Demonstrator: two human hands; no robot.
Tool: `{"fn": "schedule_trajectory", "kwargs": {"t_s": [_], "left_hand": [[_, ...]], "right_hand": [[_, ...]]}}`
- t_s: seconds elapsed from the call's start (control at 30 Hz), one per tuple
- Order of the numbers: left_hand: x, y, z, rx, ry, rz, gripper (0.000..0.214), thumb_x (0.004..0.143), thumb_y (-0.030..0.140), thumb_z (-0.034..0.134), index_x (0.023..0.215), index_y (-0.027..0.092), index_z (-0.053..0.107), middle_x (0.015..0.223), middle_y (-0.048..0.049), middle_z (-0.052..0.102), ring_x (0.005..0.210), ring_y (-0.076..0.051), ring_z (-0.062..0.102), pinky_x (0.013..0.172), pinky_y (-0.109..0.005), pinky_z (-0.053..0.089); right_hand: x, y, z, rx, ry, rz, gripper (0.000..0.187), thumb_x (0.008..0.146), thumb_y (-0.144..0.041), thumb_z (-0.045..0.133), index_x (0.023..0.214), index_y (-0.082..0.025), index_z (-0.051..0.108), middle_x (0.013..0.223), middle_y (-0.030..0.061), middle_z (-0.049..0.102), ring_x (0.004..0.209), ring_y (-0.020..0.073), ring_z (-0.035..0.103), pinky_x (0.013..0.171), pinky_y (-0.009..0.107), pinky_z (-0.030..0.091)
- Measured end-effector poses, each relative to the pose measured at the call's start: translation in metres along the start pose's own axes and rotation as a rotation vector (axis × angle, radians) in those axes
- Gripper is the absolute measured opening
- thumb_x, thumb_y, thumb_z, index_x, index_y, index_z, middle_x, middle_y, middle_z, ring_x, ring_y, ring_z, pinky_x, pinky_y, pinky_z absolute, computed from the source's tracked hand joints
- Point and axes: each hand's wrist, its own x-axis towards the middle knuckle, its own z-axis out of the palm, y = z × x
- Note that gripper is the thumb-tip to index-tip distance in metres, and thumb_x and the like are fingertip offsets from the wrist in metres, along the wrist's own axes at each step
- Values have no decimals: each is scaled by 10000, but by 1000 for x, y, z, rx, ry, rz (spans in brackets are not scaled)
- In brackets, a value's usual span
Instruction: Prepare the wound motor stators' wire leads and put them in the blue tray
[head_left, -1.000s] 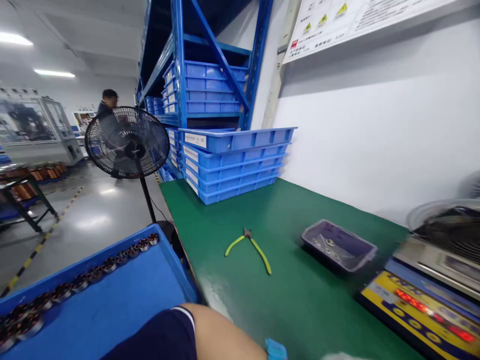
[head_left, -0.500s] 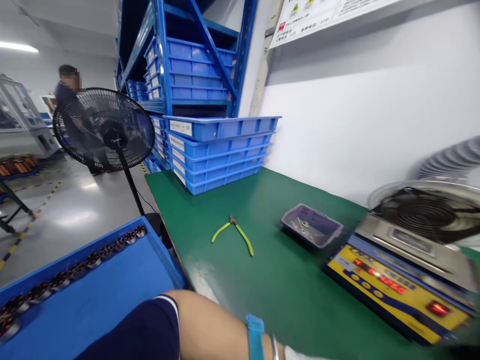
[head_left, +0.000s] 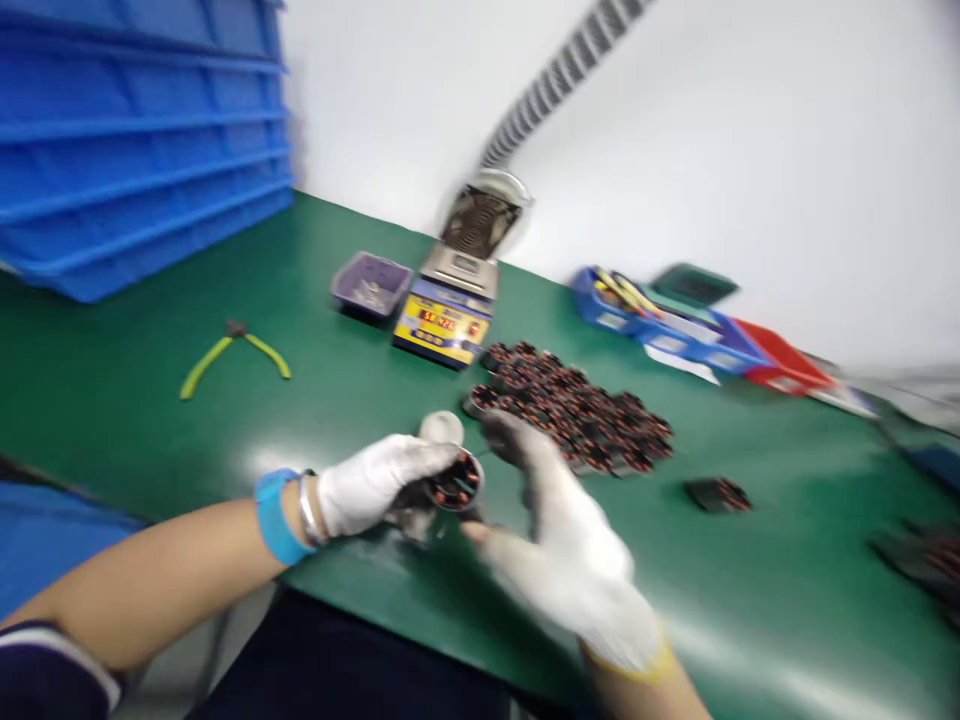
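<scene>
Both my hands wear white gloves over the green bench top (head_left: 120, 440). My left hand (head_left: 379, 483) is closed round a small round part wound with copper wire (head_left: 454, 487), held just above the bench. My right hand (head_left: 559, 540) is beside that part, smeared by motion, with its fingers spread and nothing visible in them. A pile of several similar copper-wound parts (head_left: 577, 405) lies just beyond my hands. One more such part (head_left: 718, 494) lies alone to the right.
Yellow-handled cutters (head_left: 232, 350) lie at the left. A small purple tray (head_left: 371, 285) and a yellow-faced heating device with a red display (head_left: 444, 320) stand behind the pile. Stacked blue crates (head_left: 135, 140) fill the far left. Blue and red bins (head_left: 675, 320) line the white wall.
The view has swung right and down, off the fan, shelves and aisle. Both gloved hands have come into view, the left now holding a copper-wound part.
</scene>
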Motion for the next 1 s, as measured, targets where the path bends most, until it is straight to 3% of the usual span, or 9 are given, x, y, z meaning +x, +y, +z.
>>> {"fn": "schedule_trajectory", "kwargs": {"t_s": [0.13,0.27,0.37,0.47,0.53,0.6,0.73,0.87,1.0], "left_hand": [[5,-4,-3,235,-15,0,629,801,735,610,838,112,687,660,-28,634,474,-95,504,450,-219,402],[8,-14,-4,435,337,523,437,948,519,548,1199,175,645,1153,-95,704,961,-183,669,870,-293,526],[7,-12,-3,770,412,786,246,903,298,621,1113,181,669,1086,-81,707,936,-175,659,844,-285,513],[-1,2,0,1003,320,654,118,824,166,597,708,174,618,681,0,610,640,-127,557,636,-246,455],[-8,12,1,968,104,390,205,788,131,545,591,184,523,575,24,526,552,-110,478,559,-235,402],[-12,18,1,808,-8,273,243,785,158,514,548,192,471,543,19,495,539,-116,459,542,-241,385],[-5,9,4,643,298,326,190,794,360,603,720,185,583,650,2,569,578,-131,489,538,-240,393],[-1,1,13,610,220,6,294,822,436,627,709,173,559,621,18,550,532,-101,469,505,-211,391],[-6,8,4,312,423,189,294,847,440,616,729,190,515,581,36,497,468,-93,427,425,-200,317]], "right_hand": [[-4,13,15,30,18,-178,609,824,-213,675,1398,-249,476,1346,86,629,1218,236,632,1034,374,544],[-6,22,28,-62,193,-342,586,823,-106,596,1383,-232,480,1305,95,649,1214,226,631,1027,363,548],[-5,26,25,-146,222,-405,600,827,-83,569,1404,-208,457,1324,118,635,1243,235,611,1033,368,548],[-4,27,18,-190,225,-405,623,814,-37,524,1407,-206,444,1337,112,628,1272,223,592,1059,370,533],[-4,27,14,-216,250,-375,617,812,-26,511,1396,-218,449,1330,101,632,1261,220,601,1054,374,539],[-5,26,11,-238,286,-343,598,817,-32,513,1380,-228,458,1309,96,641,1235,225,618,1033,385,554],[-7,26,11,-241,334,-346,549,821,-65,555,1343,-217,475,1252,111,652,1205,242,628,1013,416,560],[-8,26,13,-212,333,-379,530,803,-54,572,1307,-200,497,1219,118,653,1187,239,624,1020,415,550],[-8,29,14,-221,358,-308,539,758,-37,570,1267,-205,520,1205,117,646,1171,249,622,1004,425,556]]}}
